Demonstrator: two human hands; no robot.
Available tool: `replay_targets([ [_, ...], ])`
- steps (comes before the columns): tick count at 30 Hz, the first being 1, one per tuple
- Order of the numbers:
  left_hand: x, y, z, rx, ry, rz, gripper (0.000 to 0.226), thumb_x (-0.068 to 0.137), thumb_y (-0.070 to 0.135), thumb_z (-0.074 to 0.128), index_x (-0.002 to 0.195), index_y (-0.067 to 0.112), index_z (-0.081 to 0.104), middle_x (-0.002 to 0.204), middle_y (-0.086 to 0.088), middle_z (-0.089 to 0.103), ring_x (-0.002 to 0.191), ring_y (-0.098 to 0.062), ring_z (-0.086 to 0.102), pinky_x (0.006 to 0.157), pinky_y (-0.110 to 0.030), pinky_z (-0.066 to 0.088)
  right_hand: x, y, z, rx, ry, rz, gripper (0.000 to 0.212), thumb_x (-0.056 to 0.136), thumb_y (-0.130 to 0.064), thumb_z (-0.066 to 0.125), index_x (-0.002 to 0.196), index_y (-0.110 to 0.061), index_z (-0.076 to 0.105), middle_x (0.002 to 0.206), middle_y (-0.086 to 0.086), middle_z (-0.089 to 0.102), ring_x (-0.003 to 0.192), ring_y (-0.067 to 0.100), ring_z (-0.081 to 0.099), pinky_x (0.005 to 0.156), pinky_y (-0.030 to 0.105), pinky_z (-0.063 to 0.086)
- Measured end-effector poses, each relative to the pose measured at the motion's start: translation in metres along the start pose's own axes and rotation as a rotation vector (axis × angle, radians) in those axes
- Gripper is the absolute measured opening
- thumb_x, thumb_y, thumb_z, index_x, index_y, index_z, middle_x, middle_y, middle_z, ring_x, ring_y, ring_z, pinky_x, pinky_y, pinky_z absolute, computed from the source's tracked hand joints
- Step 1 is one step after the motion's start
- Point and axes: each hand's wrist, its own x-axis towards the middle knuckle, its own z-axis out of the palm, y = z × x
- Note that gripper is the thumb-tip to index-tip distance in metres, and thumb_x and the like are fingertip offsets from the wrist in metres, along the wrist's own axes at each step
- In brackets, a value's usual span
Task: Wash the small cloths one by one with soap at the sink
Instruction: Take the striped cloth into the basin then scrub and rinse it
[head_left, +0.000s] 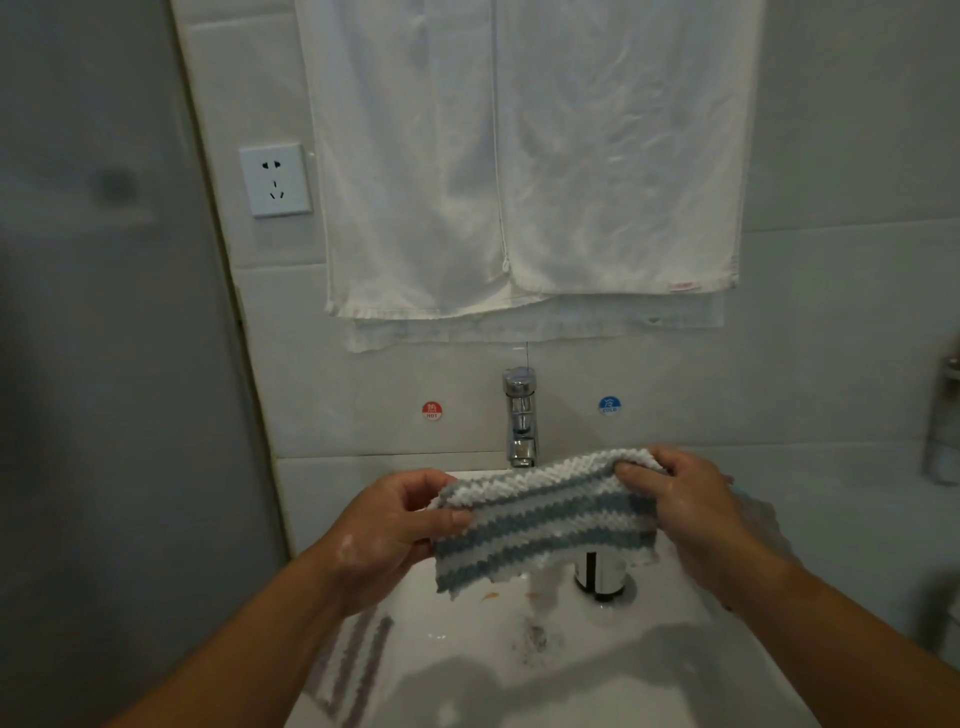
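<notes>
Two hands stretch the cloth (545, 525) just in front of the tap (521, 421), over the sink (467, 670). The left hand (395, 525) has its grip pinching the left edge, thumb on top; the right hand (691, 514) pinches the top right corner. It looks soft, limp, waterlogged and probably soap-slick, so firm edge pinches suit it. A second cloth (353, 670) lies front-left of the tap.

The white sink (467, 644) carries 1 purple-striped cloth (353, 660) on its left rim (lying flat) and 1 chrome faucet (521, 421) behind.
</notes>
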Motion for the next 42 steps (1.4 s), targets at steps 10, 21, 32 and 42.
replay_targets([
  [10, 0.005, -0.007, -0.018, -0.066, -0.035, -0.023, 0.031, 0.053, 0.011, 0.097, 0.072, 0.008, 0.073, 0.082, -0.013, 0.069, 0.076, -0.023, 0.07, 0.064, -0.03, 0.059, 0.004, 0.003, -0.003, -0.02, -0.015, -0.005, 0.005, 0.092, -0.011, 0.07, 0.095, -0.012, 0.074, 0.086, 0.008, 0.076, 0.078, 0.022, 0.071, 0.06, 0.027, 0.052],
  [21, 0.004, -0.01, -0.018, 0.016, 0.12, -0.046, 0.034, 0.098, 0.029, 0.056, 0.111, 0.002, 0.073, 0.109, -0.017, 0.075, 0.097, -0.03, 0.071, 0.085, -0.043, 0.058, 0.005, 0.007, -0.001, 0.024, -0.024, 0.015, 0.005, 0.091, -0.008, 0.069, 0.093, -0.008, 0.073, 0.086, 0.013, 0.075, 0.079, 0.028, 0.069, 0.071, 0.037, 0.054],
  [32, 0.005, -0.022, 0.006, 0.045, 0.286, -0.018, 0.03, 0.1, 0.031, 0.06, 0.113, 0.005, 0.065, 0.108, -0.019, 0.074, 0.099, -0.034, 0.073, 0.09, -0.052, 0.059, -0.009, 0.006, 0.021, -0.004, -0.074, -0.007, 0.005, 0.094, -0.013, 0.068, 0.092, -0.01, 0.072, 0.084, 0.01, 0.075, 0.077, 0.025, 0.071, 0.063, 0.035, 0.056],
  [42, 0.009, -0.03, -0.001, 0.317, 0.621, 0.132, 0.035, 0.1, 0.043, 0.058, 0.08, 0.017, 0.072, 0.082, -0.004, 0.074, 0.079, -0.022, 0.068, 0.071, -0.038, 0.055, -0.012, 0.0, 0.011, 0.031, -0.218, 0.072, 0.021, 0.074, -0.004, 0.08, 0.092, -0.001, 0.069, 0.078, 0.005, 0.074, 0.078, 0.025, 0.07, 0.073, 0.04, 0.055],
])
